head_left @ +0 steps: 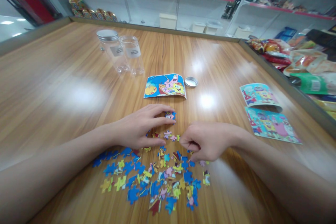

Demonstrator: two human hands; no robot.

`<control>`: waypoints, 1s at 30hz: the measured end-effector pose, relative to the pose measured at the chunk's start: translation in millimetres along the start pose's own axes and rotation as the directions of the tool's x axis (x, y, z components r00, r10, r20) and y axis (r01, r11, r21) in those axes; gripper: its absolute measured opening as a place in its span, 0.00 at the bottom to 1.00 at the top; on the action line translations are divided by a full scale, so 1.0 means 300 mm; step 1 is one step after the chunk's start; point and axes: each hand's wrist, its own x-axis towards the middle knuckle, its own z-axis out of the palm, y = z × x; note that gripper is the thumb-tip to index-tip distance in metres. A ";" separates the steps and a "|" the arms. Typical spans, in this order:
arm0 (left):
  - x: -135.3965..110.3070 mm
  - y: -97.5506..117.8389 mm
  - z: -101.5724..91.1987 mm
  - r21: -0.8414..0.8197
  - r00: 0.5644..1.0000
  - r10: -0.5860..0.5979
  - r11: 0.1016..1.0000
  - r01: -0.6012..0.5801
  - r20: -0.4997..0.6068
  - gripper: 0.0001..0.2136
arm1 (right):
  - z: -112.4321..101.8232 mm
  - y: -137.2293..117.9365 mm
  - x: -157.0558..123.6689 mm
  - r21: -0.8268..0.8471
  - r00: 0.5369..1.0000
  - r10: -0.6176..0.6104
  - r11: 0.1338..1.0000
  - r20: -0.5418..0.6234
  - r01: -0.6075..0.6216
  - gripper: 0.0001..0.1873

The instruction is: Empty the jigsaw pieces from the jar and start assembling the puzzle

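My left hand (pixel 138 126) lies with its fingers spread, the fingertips around a small blue and pink group of puzzle pieces (pixel 170 116). To its right, my right hand (pixel 203 140) is curled, its fingers bent down beside a yellow puzzle piece (pixel 178 137); what they hold, if anything, is hidden. Below both hands, many loose jigsaw pieces (pixel 133 194), mostly blue, yellow and pink, are scattered over the wooden table (pixel 78 91). Beyond the hands lies a curved cartoon picture card (pixel 165 86), with a metal lid (pixel 191 82) beside it.
Two clear plastic jars stand at the back left: a lidded jar (pixel 112 50) and an uncapped jar (pixel 133 56). Two more picture cards, an upper card (pixel 259 94) and a lower card (pixel 271 124), lie at the right. Packaged goods (pixel 307 59) sit beyond the right table edge.
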 end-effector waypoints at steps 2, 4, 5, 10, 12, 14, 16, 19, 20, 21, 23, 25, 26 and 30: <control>0.000 0.000 -0.001 0.002 1.000 0.001 1.000 -0.001 0.001 0.29 | -0.001 -0.007 -0.002 -0.020 1.000 0.001 1.000 -0.004 -0.002 0.17; 0.001 -0.001 -0.003 0.009 1.000 0.004 1.000 -0.004 0.005 0.29 | 0.002 -0.020 -0.002 -0.049 0.999 0.044 0.998 -0.012 -0.044 0.20; 0.001 -0.001 -0.004 0.013 1.000 0.005 1.000 -0.006 0.007 0.29 | 0.005 -0.028 -0.002 -0.071 0.998 0.067 0.995 -0.018 -0.068 0.22; -0.002 -0.003 -0.002 0.020 1.000 0.003 1.000 -0.003 0.019 0.29 | 0.020 -0.057 0.003 -0.204 0.993 0.106 0.972 -0.054 -0.115 0.24; -0.002 -0.004 0.000 0.023 1.000 0.003 1.000 -0.004 0.020 0.29 | 0.021 -0.057 0.003 -0.219 0.992 0.113 0.968 -0.046 -0.121 0.23; -0.001 -0.004 0.001 0.022 1.000 0.002 1.000 -0.002 0.019 0.29 | 0.017 -0.053 0.002 -0.219 0.993 0.111 0.969 -0.034 -0.116 0.22; 0.001 -0.003 0.000 0.019 1.000 0.001 1.000 -0.001 0.015 0.29 | 0.012 -0.051 -0.002 -0.222 0.995 0.095 0.970 -0.031 -0.099 0.19; 0.002 -0.002 -0.004 0.020 1.000 -0.001 1.000 0.001 0.017 0.29 | 0.006 -0.059 -0.006 -0.237 0.997 0.069 0.968 -0.043 -0.078 0.18; 0.002 -0.001 -0.005 0.018 1.000 -0.003 1.000 0.002 0.018 0.29 | 0.007 -0.063 -0.006 -0.242 0.997 0.066 0.967 -0.045 -0.075 0.20; 0.001 -0.002 -0.005 0.014 1.000 -0.002 1.000 0.002 0.015 0.28 | 0.008 -0.068 -0.005 -0.246 0.997 0.066 0.966 -0.045 -0.075 0.22; 0.000 -0.004 -0.002 -0.001 1.000 0.003 1.000 -0.003 0.006 0.28 | 0.014 -0.077 -0.004 -0.260 0.996 0.074 0.962 -0.042 -0.082 0.25; -0.001 -0.007 0.002 -0.015 1.000 0.013 1.000 -0.013 -0.004 0.28 | 0.021 -0.082 -0.001 -0.289 0.995 0.089 0.952 -0.054 -0.101 0.26; -0.002 -0.009 0.004 -0.019 1.000 0.016 1.000 -0.016 -0.006 0.28 | 0.024 -0.083 0.000 -0.304 0.994 0.095 0.946 -0.061 -0.109 0.26; 0.005 0.003 -0.008 -0.049 1.000 -0.016 0.999 0.016 -0.002 0.27 | 0.029 -0.085 -0.004 -0.318 0.994 0.084 0.943 -0.072 -0.102 0.28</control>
